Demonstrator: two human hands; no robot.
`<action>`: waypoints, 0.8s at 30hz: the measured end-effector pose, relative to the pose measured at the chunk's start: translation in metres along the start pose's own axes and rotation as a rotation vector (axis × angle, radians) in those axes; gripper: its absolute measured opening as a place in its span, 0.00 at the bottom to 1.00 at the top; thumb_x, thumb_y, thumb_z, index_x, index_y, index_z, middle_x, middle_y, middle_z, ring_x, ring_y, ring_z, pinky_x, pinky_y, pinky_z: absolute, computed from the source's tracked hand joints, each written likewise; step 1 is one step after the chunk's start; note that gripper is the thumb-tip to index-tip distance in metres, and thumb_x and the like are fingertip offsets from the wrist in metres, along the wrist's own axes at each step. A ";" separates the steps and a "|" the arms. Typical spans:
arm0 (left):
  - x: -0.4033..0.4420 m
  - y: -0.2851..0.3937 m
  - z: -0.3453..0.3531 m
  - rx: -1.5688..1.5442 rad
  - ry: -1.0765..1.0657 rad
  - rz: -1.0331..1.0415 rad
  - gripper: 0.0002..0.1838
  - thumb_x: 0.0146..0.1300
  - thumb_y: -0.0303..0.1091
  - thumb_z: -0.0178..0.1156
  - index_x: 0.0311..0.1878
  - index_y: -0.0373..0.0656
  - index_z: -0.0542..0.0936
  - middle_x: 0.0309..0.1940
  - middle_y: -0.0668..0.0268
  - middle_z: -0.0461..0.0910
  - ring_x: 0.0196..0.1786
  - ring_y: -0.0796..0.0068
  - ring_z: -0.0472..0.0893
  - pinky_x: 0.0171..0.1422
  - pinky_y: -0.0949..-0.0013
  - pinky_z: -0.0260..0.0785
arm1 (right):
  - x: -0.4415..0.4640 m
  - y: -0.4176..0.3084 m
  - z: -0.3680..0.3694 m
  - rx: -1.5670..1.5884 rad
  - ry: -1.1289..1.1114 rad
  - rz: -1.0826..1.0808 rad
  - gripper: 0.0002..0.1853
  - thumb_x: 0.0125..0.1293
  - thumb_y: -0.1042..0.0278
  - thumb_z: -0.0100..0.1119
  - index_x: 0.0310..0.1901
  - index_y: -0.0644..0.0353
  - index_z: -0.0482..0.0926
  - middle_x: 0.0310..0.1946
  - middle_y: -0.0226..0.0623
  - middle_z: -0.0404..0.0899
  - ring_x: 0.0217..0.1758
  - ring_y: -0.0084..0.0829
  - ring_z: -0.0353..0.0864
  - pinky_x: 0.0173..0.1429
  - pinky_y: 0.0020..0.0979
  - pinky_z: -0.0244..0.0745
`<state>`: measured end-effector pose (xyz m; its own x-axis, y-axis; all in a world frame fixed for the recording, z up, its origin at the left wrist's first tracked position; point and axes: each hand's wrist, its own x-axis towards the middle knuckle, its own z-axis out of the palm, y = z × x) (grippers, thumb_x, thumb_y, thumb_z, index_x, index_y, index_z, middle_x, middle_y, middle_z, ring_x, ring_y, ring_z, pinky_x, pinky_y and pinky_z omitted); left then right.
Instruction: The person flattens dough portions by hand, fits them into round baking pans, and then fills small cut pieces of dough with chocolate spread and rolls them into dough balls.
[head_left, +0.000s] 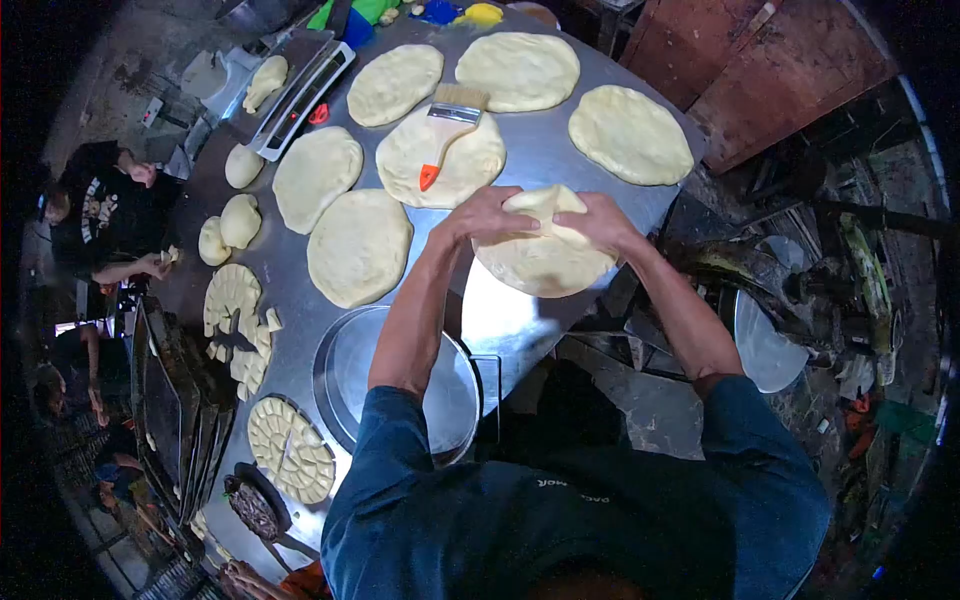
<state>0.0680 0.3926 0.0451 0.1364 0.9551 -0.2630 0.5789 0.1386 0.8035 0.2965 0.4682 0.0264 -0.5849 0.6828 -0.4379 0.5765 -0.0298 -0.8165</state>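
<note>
Past the round silver metal pan (450,385), the left hand (488,212) and right hand (602,222), nearly closed, pinch a floppy cream dough round (545,268) (apart, likely to share its weight). Beyond, an orange-tipped flat paintbrush (455,114) lies on a pale dough disc (402,160).

The brush (455,122) lies on a dough round (400,165), behind the pan (345,372).

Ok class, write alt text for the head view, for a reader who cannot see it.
A person's left hand and right hand hold a round of dough, its far edge folded, at a metal table. Flat dough rounds lie on the table, one with a brush across it; nearer are a metal pan and dough cut into pieces.
</note>
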 end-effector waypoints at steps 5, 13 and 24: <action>-0.058 0.034 -0.025 0.029 0.280 0.183 0.20 0.56 0.44 0.69 0.45 0.38 0.82 0.33 0.55 0.83 0.36 0.68 0.82 0.43 0.65 0.73 | -0.070 -0.074 -0.005 0.066 0.251 -0.280 0.20 0.57 0.58 0.70 0.43 0.66 0.80 0.35 0.39 0.83 0.38 0.23 0.79 0.43 0.29 0.76; -0.253 0.087 -0.076 0.220 0.495 0.257 0.21 0.55 0.42 0.70 0.47 0.39 0.82 0.35 0.58 0.84 0.36 0.72 0.82 0.44 0.67 0.74 | -0.165 -0.161 0.089 -0.091 0.248 -0.547 0.17 0.60 0.62 0.68 0.46 0.63 0.81 0.35 0.36 0.84 0.37 0.21 0.80 0.44 0.26 0.75; -0.389 0.005 -0.060 -0.437 0.485 -0.183 0.19 0.57 0.46 0.69 0.41 0.38 0.85 0.25 0.69 0.83 0.26 0.83 0.79 0.34 0.76 0.72 | -0.171 -0.173 0.228 0.051 -0.048 -0.436 0.19 0.60 0.60 0.67 0.46 0.67 0.81 0.36 0.34 0.84 0.36 0.21 0.81 0.42 0.26 0.77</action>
<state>-0.0307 0.0378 0.1831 -0.3677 0.9015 -0.2282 0.1659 0.3050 0.9378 0.1670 0.1896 0.1565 -0.7938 0.6047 -0.0646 0.2418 0.2163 -0.9459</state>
